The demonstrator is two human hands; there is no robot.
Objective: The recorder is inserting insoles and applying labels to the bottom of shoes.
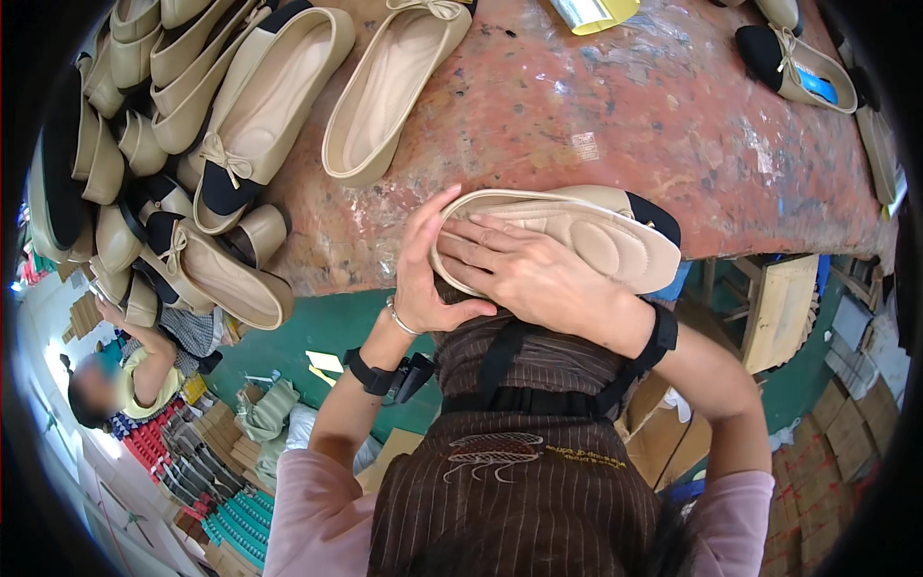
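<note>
The brown apron (500,481) is below the hands; above it, at the table's (625,120) near edge, the left hand (421,269) grips a beige shoe (588,196) round the heel while the right hand (538,274) rests flat on the insole (646,252). This looks like insole fitting, the next move probably calling for tucking in the front, jutting out right of the right hand; the right thumb and shoe's underside are hidden

Left hand (423,279) curled, thumb (469,310) spread, right hand (538,274) flat, fingers (471,255) pointing left, forearms (351,413) angled inward
</note>
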